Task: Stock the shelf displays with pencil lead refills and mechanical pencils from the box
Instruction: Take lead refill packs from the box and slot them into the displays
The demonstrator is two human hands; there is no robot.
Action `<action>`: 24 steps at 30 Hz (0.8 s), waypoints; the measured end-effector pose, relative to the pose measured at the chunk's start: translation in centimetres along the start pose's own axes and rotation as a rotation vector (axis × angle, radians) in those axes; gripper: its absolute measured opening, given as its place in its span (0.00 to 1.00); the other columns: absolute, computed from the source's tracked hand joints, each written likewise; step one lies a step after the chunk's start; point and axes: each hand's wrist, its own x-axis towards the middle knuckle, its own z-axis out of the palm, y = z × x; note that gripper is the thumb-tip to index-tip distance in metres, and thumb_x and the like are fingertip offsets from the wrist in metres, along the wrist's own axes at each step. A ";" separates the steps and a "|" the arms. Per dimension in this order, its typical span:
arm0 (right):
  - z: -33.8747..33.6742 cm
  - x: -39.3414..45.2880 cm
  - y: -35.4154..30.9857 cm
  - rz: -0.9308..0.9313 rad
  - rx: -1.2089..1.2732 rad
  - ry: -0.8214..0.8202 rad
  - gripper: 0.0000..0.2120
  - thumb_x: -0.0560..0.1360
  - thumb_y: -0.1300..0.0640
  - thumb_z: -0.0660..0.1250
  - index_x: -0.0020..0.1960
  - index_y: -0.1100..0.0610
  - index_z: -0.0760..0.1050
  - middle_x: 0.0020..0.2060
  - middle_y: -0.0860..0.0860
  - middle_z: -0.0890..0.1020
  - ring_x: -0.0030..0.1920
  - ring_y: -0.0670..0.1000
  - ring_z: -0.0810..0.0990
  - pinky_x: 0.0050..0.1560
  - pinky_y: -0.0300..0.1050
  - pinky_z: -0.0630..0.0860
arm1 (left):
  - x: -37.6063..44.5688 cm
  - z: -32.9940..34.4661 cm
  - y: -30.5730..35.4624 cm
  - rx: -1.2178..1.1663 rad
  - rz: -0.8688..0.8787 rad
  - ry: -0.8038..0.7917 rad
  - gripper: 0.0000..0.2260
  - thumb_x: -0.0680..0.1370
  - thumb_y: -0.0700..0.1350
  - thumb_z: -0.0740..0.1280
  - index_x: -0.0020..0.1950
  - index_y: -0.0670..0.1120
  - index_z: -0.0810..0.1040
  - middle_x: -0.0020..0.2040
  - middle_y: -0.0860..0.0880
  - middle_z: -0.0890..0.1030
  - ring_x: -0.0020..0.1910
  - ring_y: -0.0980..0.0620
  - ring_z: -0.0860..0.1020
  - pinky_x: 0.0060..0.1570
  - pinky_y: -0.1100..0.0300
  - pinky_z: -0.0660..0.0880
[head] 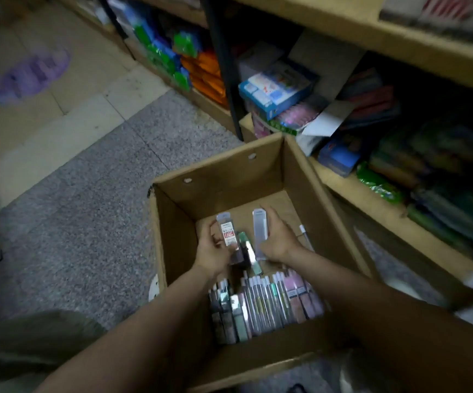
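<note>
Cardboard box [173, 251] sits open on the floor beside the shelves [371, 194], a row of packaged pencils [269, 302] along its near side. Both forearms reach down inside. The left hand [211, 251] pinches a lead refill pack [227, 232], the right hand [279, 239] a clear slim pack [259, 232], both upright. These look light, stiff and slick; gripping the long edges seems safest.

A stationery shop. Wooden shelves [416, 46] hold packaged goods [278, 86] along a tiled floor [88, 154]. A carton [218, 177] of packed pencils [266, 302] stands against the lower shelf's edge.
</note>
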 end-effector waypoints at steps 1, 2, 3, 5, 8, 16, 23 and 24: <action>-0.9 -0.9 -1.1 -0.045 0.008 0.017 0.41 0.69 0.70 0.69 0.77 0.53 0.58 0.59 0.56 0.75 0.55 0.54 0.76 0.49 0.41 0.73 | -0.7 -0.3 1.4 0.000 0.043 -0.056 0.28 0.73 0.27 0.68 0.68 0.47 0.64 0.52 0.47 0.79 0.49 0.52 0.79 0.48 0.59 0.79; -1.8 -1.8 -2.2 -0.079 0.034 0.028 0.39 0.68 0.72 0.68 0.75 0.55 0.59 0.54 0.55 0.76 0.50 0.53 0.76 0.43 0.40 0.72 | -1.2 -0.6 2.9 0.016 0.076 -0.098 0.28 0.73 0.27 0.68 0.69 0.46 0.64 0.51 0.46 0.79 0.48 0.52 0.79 0.50 0.56 0.79; -2.7 -2.6 -3.4 -0.100 0.064 0.033 0.37 0.68 0.73 0.67 0.74 0.57 0.60 0.50 0.54 0.75 0.47 0.52 0.75 0.39 0.39 0.70 | -1.7 -0.8 4.6 0.028 0.094 -0.138 0.27 0.74 0.28 0.68 0.69 0.46 0.66 0.50 0.46 0.79 0.46 0.53 0.80 0.50 0.53 0.79; -4.6 -4.3 -5.8 -0.112 0.136 0.068 0.34 0.70 0.74 0.63 0.73 0.56 0.60 0.43 0.52 0.74 0.42 0.52 0.74 0.34 0.36 0.69 | -2.7 -0.9 8.3 0.005 0.083 -0.239 0.24 0.75 0.29 0.66 0.66 0.49 0.69 0.48 0.46 0.80 0.41 0.55 0.83 0.45 0.51 0.81; -7.4 -7.2 -9.1 -0.015 0.412 0.111 0.29 0.73 0.71 0.57 0.68 0.47 0.65 0.44 0.55 0.77 0.38 0.52 0.78 0.30 0.43 0.77 | -4.2 -0.6 13.7 -0.048 0.044 -0.415 0.21 0.74 0.31 0.66 0.58 0.55 0.74 0.48 0.45 0.82 0.44 0.50 0.84 0.47 0.48 0.82; -13.2 -15.2 -14.0 -0.048 0.545 0.232 0.03 0.79 0.57 0.66 0.50 0.49 0.77 0.28 0.50 0.75 0.25 0.44 0.70 0.25 0.37 0.67 | -8.1 1.3 22.2 -0.005 0.193 -0.698 0.18 0.77 0.33 0.63 0.64 0.49 0.71 0.46 0.45 0.78 0.41 0.50 0.79 0.42 0.53 0.79; -18.1 -18.9 -17.6 -0.163 0.372 0.420 0.09 0.82 0.61 0.58 0.49 0.56 0.77 0.46 0.53 0.84 0.36 0.45 0.80 0.33 0.36 0.78 | -8.4 3.8 24.4 -0.070 0.252 -0.746 0.13 0.82 0.41 0.61 0.67 0.48 0.70 0.43 0.46 0.78 0.39 0.50 0.77 0.42 0.53 0.78; -18.8 -19.1 -18.0 -0.188 0.343 0.443 0.09 0.82 0.62 0.59 0.48 0.56 0.77 0.46 0.53 0.84 0.38 0.46 0.81 0.37 0.37 0.79 | -8.5 4.2 24.9 -0.069 0.273 -0.732 0.13 0.82 0.40 0.60 0.67 0.48 0.70 0.44 0.46 0.78 0.39 0.51 0.77 0.42 0.53 0.78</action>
